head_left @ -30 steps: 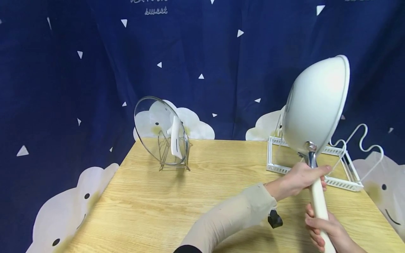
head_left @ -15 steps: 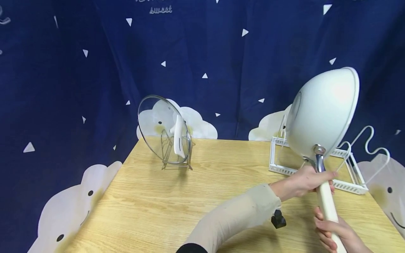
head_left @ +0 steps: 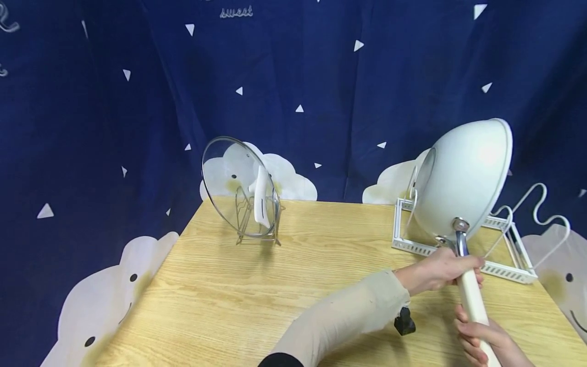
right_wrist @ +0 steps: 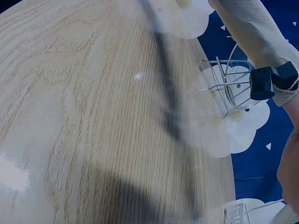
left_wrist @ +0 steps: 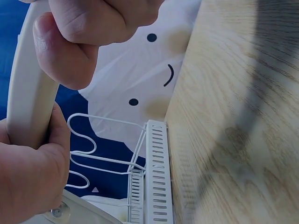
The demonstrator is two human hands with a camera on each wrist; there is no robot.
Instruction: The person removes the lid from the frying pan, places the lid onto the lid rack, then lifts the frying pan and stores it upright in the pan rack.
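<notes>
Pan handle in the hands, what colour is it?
Cream-white, with a silver metal neck at the white pan; the long pan handle shows best in the head view.

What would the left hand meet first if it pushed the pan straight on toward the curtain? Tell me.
Probably the white wire rack: the left hand grips the pan handle just in front of it, with the pan above. Depth is unclear.

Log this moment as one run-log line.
left hand: grips pan handle near bowl | right hand: grips handle end | white pan: tilted on edge above white rack | glass lid: upright in wire stand
</notes>
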